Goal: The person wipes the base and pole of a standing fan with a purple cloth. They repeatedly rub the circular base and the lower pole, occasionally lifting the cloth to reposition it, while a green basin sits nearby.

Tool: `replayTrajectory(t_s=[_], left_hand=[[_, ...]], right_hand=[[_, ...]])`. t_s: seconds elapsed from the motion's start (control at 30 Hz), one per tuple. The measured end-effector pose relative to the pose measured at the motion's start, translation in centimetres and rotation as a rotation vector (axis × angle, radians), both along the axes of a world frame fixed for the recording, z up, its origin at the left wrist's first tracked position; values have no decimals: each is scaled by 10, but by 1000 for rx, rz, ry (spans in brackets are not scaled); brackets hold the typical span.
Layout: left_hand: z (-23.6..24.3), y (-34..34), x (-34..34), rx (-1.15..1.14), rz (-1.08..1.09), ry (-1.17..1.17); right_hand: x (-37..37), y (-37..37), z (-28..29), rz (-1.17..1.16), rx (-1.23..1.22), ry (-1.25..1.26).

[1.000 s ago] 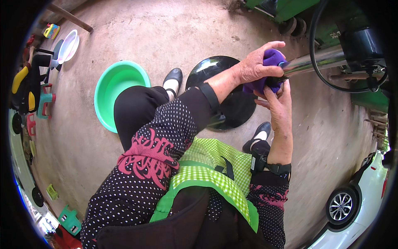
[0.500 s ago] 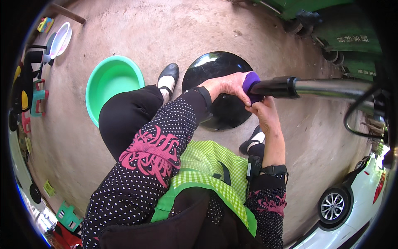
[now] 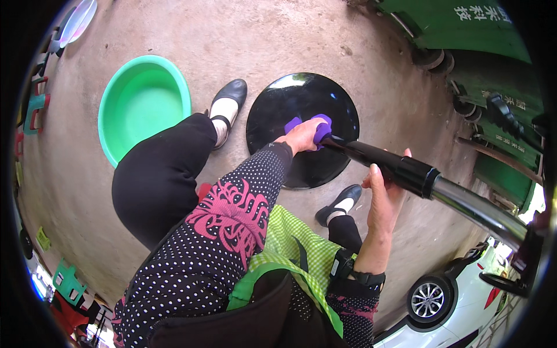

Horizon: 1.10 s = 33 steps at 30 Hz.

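Head view shows the left hand (image 3: 301,137) bent firmly around a purple cloth (image 3: 323,130), which is bunched at the lower end of a metal pole (image 3: 415,175), over a round black base (image 3: 272,104) on the floor (image 3: 255,35). Its fingers look closed, with cloth sticking out on 2 sides of the grip; the fabric sits between palm and pole, presumably so that it, rather than bare skin, bears on the surface. The right hand (image 3: 387,203) is further up the pole, thumb raised and apart from the fingers, which pass mostly out of sight behind the black section; it looks loosely spread, perhaps to steady the slanting pole, though I cannot tell whether it touches. The base lies flat near the 2 black shoes (image 3: 232,93), a placing that probably keeps the work within easy reach. Beside the bent left knee stands a green basin (image 3: 113,110), open side up; whether its bright inside holds clear water cannot be told. Well apart, at the upper left, a pale basin (image 3: 78,22) is tilted toward the picture's rim, its contents too small to make out.
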<state>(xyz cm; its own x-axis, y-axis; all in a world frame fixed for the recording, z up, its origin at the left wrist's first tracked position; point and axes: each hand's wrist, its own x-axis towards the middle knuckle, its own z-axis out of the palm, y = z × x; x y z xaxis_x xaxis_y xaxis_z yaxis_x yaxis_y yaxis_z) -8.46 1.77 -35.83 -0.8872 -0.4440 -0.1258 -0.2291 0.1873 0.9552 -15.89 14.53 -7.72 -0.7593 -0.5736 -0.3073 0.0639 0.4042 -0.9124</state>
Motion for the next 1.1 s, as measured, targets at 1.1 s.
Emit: replayTrajectory(t_s=[1.1], left_hand=[[9, -39, -62, -429, -199, -76]], right_hand=[[-9, 7, -10, 72, -20, 1]])
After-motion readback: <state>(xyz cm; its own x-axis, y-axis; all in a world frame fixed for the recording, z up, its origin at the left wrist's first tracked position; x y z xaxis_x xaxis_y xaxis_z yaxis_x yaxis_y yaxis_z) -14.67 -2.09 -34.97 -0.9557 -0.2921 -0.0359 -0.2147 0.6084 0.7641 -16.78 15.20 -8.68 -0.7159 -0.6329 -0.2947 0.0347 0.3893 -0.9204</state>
